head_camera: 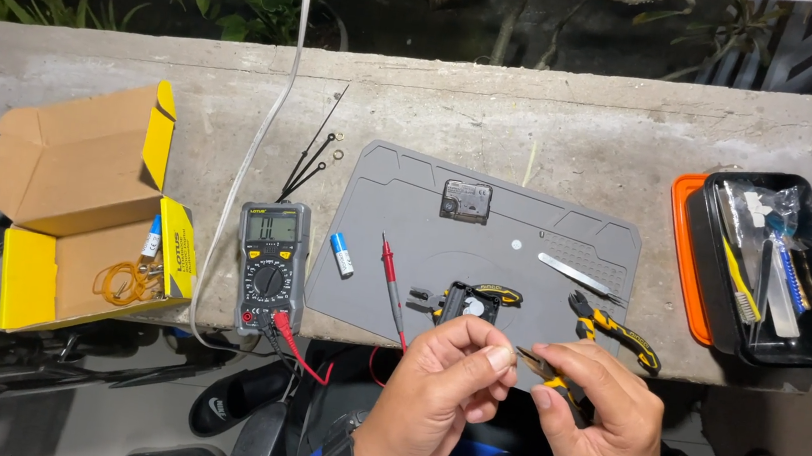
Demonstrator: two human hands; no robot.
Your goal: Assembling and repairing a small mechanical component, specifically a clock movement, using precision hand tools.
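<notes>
the person's left hand [439, 387] is pinching something tiny between thumb and forefinger, too small for me to name, and the right hand [598, 414] is gripping a pair of small pliers [551, 376] with yellow and black handles, the nose pointing straight at that pinch. both hands are closed tight around what they are carrying and are hovering just off the near edge of the concrete ledge [122, 62], above the person's lap. to my eye this is the fiddly middle of some small repair: a little part is being gripped or bent with the pliers, and the next move is calling for a steady left pinch and a light, exact squeeze so the piece is not slipping off.

just beyond the hands, on the grey work mat [567, 230], a small black clock movement [468, 303] is lying next to another black and yellow tool [500, 294], with a red probe [391, 275] to its left and yellow-handled cutters [616, 331] to its right. a blue and white battery [341, 253] and metal tweezers [577, 276] are lying further in, and a second small square module [465, 200] is sitting near the mat's far edge.

left of the mat a grey multimeter [271, 264] is resting with its leads plugged in, thin black clock hands [310, 163] behind it, and an open yellow cardboard box [76, 208] beyond that. far right, a black tray [774, 267] of tools is sitting on an orange lid [683, 252].
</notes>
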